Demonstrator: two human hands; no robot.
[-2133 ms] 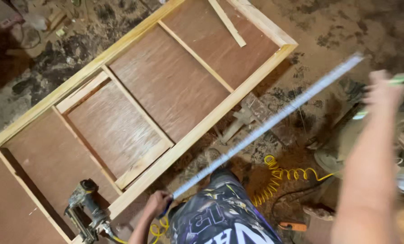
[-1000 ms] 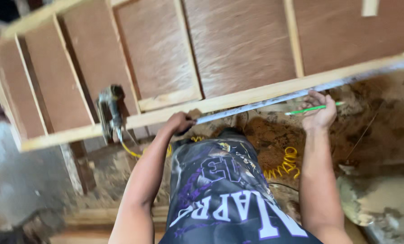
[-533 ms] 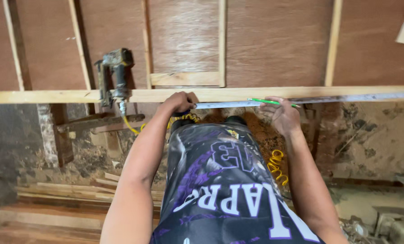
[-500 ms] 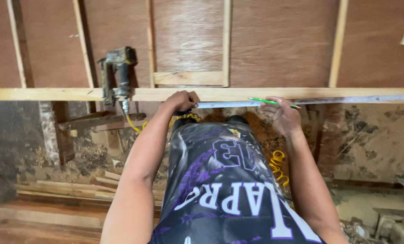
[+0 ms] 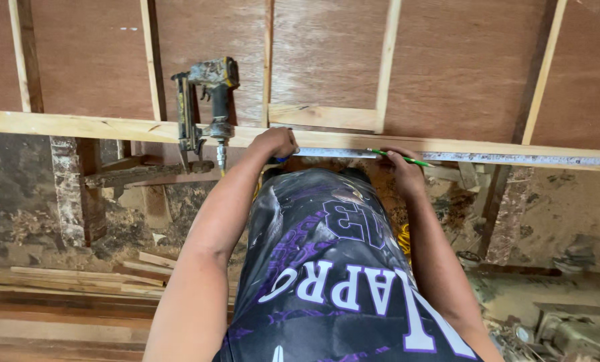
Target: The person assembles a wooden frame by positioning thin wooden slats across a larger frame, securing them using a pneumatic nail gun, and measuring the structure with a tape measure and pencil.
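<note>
My left hand (image 5: 273, 142) presses the end of the measuring tape (image 5: 447, 157) down on the front rail (image 5: 79, 125) of the wooden panel frame. The fingers are curled together over the tape's end, so I cannot see exactly how they grip it, but they look closed on it. The tape blade lies flat along the rail and runs to the right, out of view.

I judge the blade to be thin, light and springy metal. It is stiff enough to lie straight while it rests on wood, but it can slide sideways on the smooth rail, and its edges are probably sharp. So it is better held by pressing it flat from above, near the two places where my hands are.

My right hand (image 5: 402, 169) holds a green pencil (image 5: 400, 157) pinched between the fingers, with the point lying on the tape. The pencil is light and stiff, and its tip is fragile.

Both my arms reach forward, past my dark shirt with purple and white print (image 5: 333, 268); the left elbow is a little bent, the right arm almost straight. A pneumatic nail gun (image 5: 206, 107) rests on the frame just to the left of my left hand, not touching it.
</note>
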